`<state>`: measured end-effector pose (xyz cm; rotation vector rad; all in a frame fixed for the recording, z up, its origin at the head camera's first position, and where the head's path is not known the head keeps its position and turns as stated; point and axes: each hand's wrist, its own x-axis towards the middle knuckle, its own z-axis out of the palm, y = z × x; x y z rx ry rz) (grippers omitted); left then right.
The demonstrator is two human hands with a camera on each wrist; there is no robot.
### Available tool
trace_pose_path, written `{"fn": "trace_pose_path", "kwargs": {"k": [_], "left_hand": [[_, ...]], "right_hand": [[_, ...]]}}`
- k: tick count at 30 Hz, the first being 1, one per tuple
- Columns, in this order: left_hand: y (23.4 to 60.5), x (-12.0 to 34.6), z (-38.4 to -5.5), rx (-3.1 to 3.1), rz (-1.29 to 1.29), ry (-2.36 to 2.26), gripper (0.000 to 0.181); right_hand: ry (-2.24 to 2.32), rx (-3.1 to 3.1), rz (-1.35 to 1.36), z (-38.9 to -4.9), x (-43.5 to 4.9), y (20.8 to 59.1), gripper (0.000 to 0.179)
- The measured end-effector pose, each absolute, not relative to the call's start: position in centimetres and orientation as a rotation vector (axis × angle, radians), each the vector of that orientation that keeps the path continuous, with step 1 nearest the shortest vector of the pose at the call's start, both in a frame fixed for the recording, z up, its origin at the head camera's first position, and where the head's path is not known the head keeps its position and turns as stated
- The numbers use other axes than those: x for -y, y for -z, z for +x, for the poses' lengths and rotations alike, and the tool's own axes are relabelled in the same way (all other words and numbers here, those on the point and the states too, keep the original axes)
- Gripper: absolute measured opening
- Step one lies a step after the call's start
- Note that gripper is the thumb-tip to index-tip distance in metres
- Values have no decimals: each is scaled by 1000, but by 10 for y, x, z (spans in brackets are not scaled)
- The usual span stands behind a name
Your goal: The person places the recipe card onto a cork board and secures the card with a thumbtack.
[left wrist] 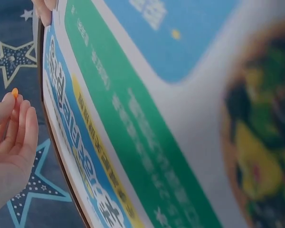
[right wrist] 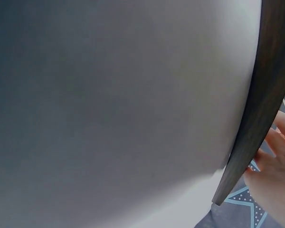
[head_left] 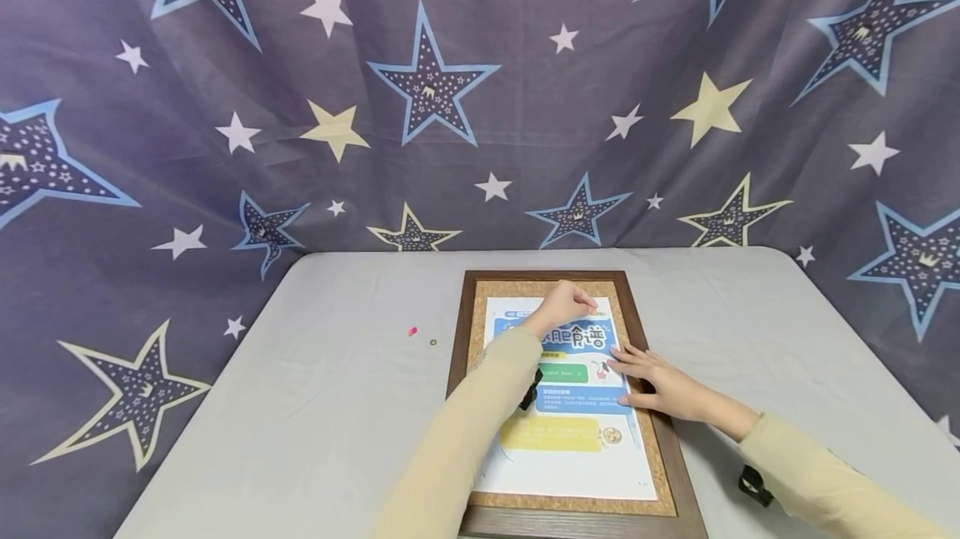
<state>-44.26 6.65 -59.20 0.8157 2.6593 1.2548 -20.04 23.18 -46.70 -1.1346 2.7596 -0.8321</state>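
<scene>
My left hand (head_left: pixel 564 306) is over the top right part of a printed paper sheet (head_left: pixel 566 472). Between its thumb and fingertips it pinches a small orange pushpin (left wrist: pixel 15 93); the pin's point is hidden. Beneath the sheet lies a cork board (head_left: pixel 477 339) with a dark wooden frame (head_left: pixel 581 522). My right hand (head_left: pixel 667 385), fingers spread and fairly straight, rests across the board's right side, with its fingertips on the sheet's right edge. The sheet carries blue, green and yellow printed blocks, partly covered by my left forearm.
A small pink and orange item (head_left: pixel 412 331) lies on the grey tabletop (head_left: pixel 352 406) left of the board. Near it sits a tiny ring-like object (head_left: pixel 433 342). Behind the table hangs a star-patterned curtain (head_left: pixel 465 181).
</scene>
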Motion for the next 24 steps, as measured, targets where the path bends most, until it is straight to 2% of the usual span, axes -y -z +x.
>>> {"fn": "trace_pose_path", "kwargs": {"k": [4, 8, 11, 15, 24], "left_hand": [[599, -74, -448, -2685, 793, -1244, 11], [546, -72, -403, -2692, 622, -1191, 5], [519, -69, -380, -2699, 625, -1227, 5], [537, -76, -392, -2737, 655, -1254, 4], [569, -89, -412, -2797, 521, -1212, 5]], "right_hand": [[833, -2753, -1117, -200, -232, 466, 57], [834, -2745, -1122, -200, -232, 466, 57], [837, -2746, -1133, -200, -232, 466, 57], [833, -2754, -1132, -200, -232, 465, 56], [822, -2743, -1137, -201, -230, 464, 56]]}}
